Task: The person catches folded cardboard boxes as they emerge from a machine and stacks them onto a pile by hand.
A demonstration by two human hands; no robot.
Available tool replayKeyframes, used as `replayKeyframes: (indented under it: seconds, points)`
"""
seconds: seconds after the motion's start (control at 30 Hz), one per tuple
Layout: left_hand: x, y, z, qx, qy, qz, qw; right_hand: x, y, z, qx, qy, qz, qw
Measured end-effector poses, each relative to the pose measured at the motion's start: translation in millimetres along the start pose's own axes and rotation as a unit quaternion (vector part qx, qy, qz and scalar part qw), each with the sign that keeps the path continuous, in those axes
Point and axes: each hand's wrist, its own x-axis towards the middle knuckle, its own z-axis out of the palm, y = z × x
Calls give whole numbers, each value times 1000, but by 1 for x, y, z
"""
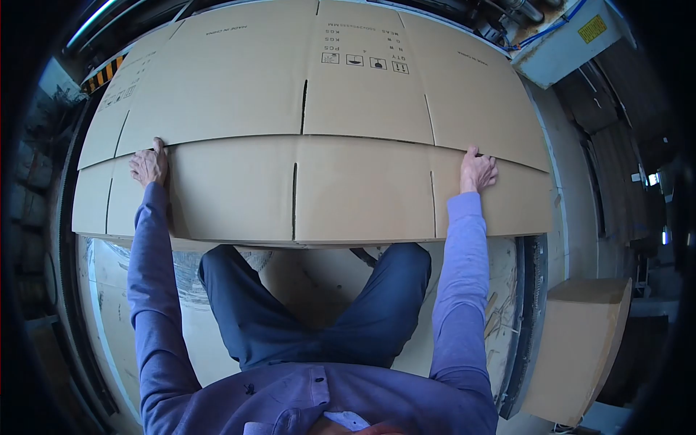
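A wide flattened cardboard box point(225, 87), printed with upside-down lettering and handling symbols, lies over a stack of similar cardboard sheets point(362, 192). Its near edge runs across the view, set back from the front of the stack. At the left part of that edge, my left hand point(149, 165) has its fingers closed, with the thumb on top of the cardboard. My right hand point(479, 172) pinches the same edge farther right, fingers curled. Some fingertips of both hands are hidden by the cardboard or the hands themselves.
Beside my right arm stands a brown cardboard carton point(580, 341). Machine parts with a yellow label point(592, 29) are at the upper right. A black-and-yellow striped guard point(105, 74) shows at upper left. Dark rails flank the floor, and my knees touch or nearly touch the stack.
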Motion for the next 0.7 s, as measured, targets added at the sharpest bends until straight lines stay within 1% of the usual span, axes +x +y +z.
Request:
replayKeyframes:
  seconds: [0.1,0.3,0.57,0.7]
  points:
    - [-5,6,-14,-9,-39,10,999,-2,1,1,5,0,-15,1000]
    - [-4,8,-18,8,-52,19,998,0,-3,0,-7,-23,-30,999]
    - [0,7,-7,13,-35,10,999,1,-5,3,-12,-23,-27,999]
    - [0,6,-6,6,-22,29,999,4,0,15,-28,-10,-31,999]
